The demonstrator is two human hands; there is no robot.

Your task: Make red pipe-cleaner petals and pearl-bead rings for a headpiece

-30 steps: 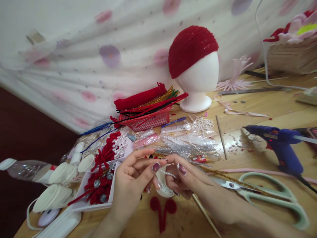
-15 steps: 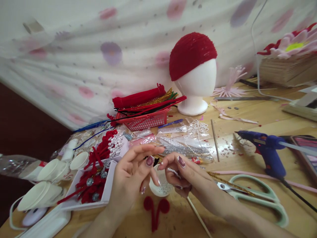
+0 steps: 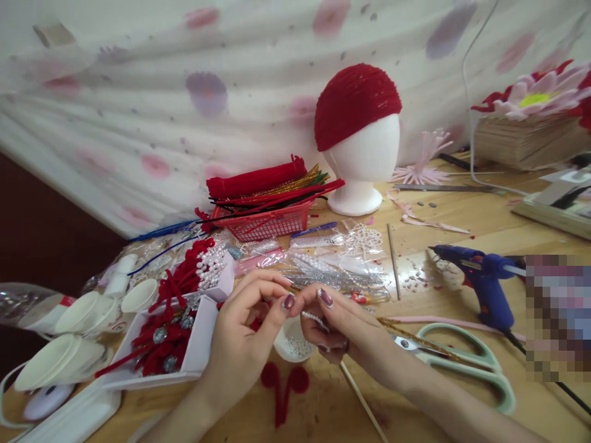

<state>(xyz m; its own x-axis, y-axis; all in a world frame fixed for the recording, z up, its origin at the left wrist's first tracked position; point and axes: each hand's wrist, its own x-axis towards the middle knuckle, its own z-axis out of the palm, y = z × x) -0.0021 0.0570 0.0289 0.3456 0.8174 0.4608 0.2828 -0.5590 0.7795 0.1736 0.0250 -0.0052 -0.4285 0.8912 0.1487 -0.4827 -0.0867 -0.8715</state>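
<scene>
My right hand (image 3: 351,335) is closed around a short string of small white beads (image 3: 316,320), which curves out between its fingers. Thumb and fingers of my left hand (image 3: 247,323) are pinched together, meeting the right fingertips; what lies in the pinch is too small to make out. Just below both hands stands a small white cup (image 3: 292,347) with loose beads in it, partly covered by the fingers. A red fuzzy piece with two curled ends (image 3: 281,394) lies on the table nearer to me.
At left are a white box (image 3: 198,344) of red fuzzy pieces and paper cups (image 3: 46,363). Green-handled scissors (image 3: 503,381) and a blue glue gun (image 3: 489,283) lie right. Behind stand a red basket (image 3: 272,223) and a white foam head (image 3: 364,160) with a red cap.
My left hand's fingers have closed into a pinch and come together with the right fingertips. The right hand keeps the bead string. The whole view has shifted slightly.
</scene>
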